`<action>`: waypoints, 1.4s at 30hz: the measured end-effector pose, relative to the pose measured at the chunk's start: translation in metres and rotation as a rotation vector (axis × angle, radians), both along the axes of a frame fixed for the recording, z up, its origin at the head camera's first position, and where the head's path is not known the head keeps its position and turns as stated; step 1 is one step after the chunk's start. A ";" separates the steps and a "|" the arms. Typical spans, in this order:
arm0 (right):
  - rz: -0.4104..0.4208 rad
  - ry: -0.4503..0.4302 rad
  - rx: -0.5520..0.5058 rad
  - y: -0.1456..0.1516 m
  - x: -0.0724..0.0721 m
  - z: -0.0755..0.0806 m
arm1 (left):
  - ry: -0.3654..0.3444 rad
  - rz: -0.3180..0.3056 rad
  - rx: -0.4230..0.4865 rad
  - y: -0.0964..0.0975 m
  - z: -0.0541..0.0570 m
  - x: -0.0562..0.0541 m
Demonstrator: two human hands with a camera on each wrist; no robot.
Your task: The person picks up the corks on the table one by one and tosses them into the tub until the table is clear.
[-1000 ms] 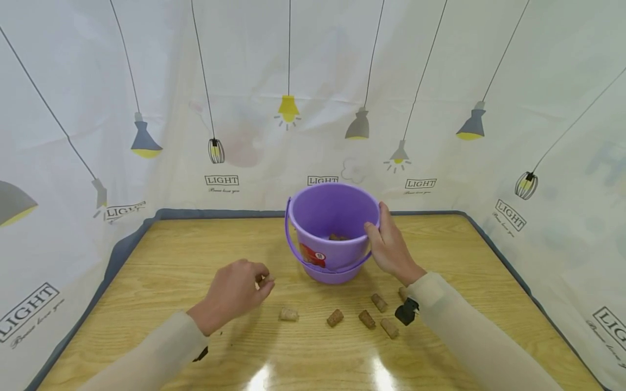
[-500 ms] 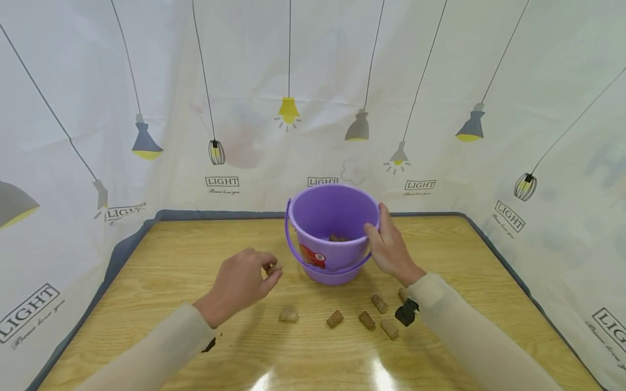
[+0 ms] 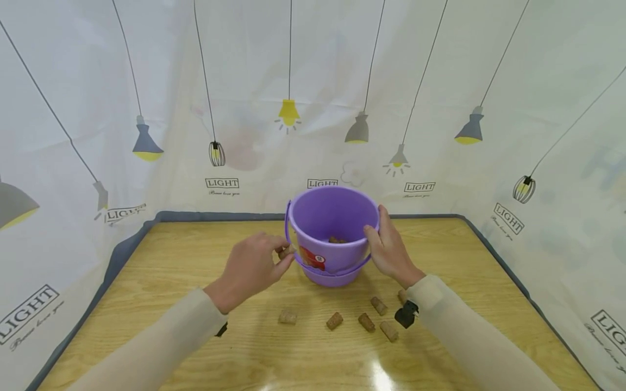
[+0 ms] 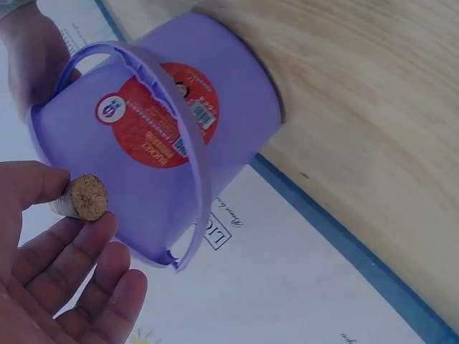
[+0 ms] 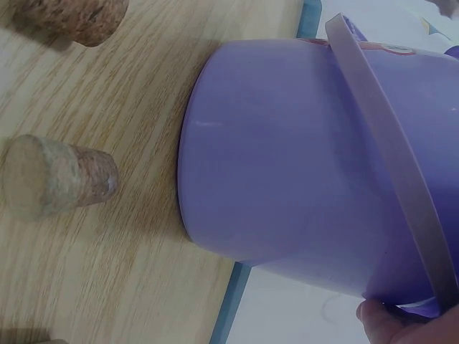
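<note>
Moving up and rightward since the earlier frame, the left hand (image 3: pixel 250 267) is nearing a round purple plastic bucket (image 3: pixel 342 255). Closest to the person, several short brown and tan cork stoppers (image 3: pixel 335 320) are lying loose on the wood-grain tabletop (image 3: pixel 186 250). Beyond them, the left thumb and fingers are pinching one small tan cylindrical cork (image 4: pixel 87 197) just outside the bucket's left wall. Its long axis is slanting slightly upward toward the bucket, one round end showing in the left wrist view. If the pinch is loosening, it could be dropping; a low approach could be catching the purple plastic handle (image 4: pixel 204 186). Farther off, the right hand (image 3: pixel 391 250) is gripping the rim; a weakening hold could be letting the bucket tip.
</note>
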State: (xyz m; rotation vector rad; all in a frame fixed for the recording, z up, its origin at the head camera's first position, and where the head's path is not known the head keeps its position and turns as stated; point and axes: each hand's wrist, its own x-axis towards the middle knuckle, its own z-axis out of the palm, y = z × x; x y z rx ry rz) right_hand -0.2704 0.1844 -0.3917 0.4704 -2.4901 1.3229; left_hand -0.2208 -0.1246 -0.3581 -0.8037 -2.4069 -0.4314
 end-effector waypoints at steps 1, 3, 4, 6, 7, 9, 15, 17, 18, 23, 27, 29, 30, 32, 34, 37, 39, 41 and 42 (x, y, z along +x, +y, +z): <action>0.002 0.002 0.000 0.000 0.000 0.000 | 0.014 -0.009 0.005 0.001 0.002 -0.001; 0.002 0.005 0.002 0.000 0.000 0.000 | 0.041 -0.023 0.010 0.004 0.005 -0.002; 0.002 0.006 0.002 0.000 0.000 0.000 | 0.052 -0.027 0.012 0.005 0.007 -0.002; 0.003 0.007 0.004 0.000 0.000 0.000 | 0.070 -0.032 0.010 0.008 0.009 -0.003; 0.003 0.007 0.004 0.000 0.000 0.000 | 0.075 -0.035 0.010 0.009 0.011 -0.004; 0.004 0.004 0.003 0.000 0.000 0.000 | 0.082 -0.037 0.009 0.012 0.013 -0.006; 0.008 0.001 -0.002 0.000 0.000 0.000 | 0.093 -0.040 0.010 0.020 0.019 -0.010; 0.010 0.003 -0.006 0.000 0.000 -0.001 | 0.091 -0.043 0.013 0.023 0.021 -0.011; 0.009 0.004 -0.007 0.000 0.000 -0.001 | 0.088 -0.046 0.013 0.024 0.022 -0.012; 0.013 0.007 -0.011 0.000 0.000 0.000 | 0.075 -0.047 0.019 0.030 0.028 -0.013; 0.010 0.000 -0.010 0.000 0.001 0.001 | 0.072 -0.052 0.026 0.035 0.031 -0.016; 0.007 -0.006 -0.009 0.000 0.001 0.002 | 0.077 -0.055 0.020 0.038 0.031 -0.018; 0.006 -0.010 -0.008 0.000 0.001 0.002 | 0.082 -0.058 0.016 0.039 0.031 -0.019; 0.007 -0.009 -0.010 0.000 0.001 0.001 | 0.096 -0.066 0.009 0.042 0.030 -0.022; 0.013 -0.006 -0.014 0.000 0.000 0.000 | 0.109 -0.078 0.004 0.045 0.030 -0.025; 0.020 0.003 -0.022 0.000 0.000 -0.001 | 0.114 -0.087 -0.006 0.048 0.030 -0.028; 0.020 0.008 -0.022 0.001 -0.001 -0.002 | 0.108 -0.086 -0.017 0.051 0.031 -0.030; 0.017 0.010 -0.023 0.000 0.000 -0.001 | 0.096 -0.076 -0.030 0.053 0.032 -0.031; 0.016 0.011 -0.022 0.000 -0.001 -0.001 | 0.092 -0.072 -0.035 0.053 0.032 -0.032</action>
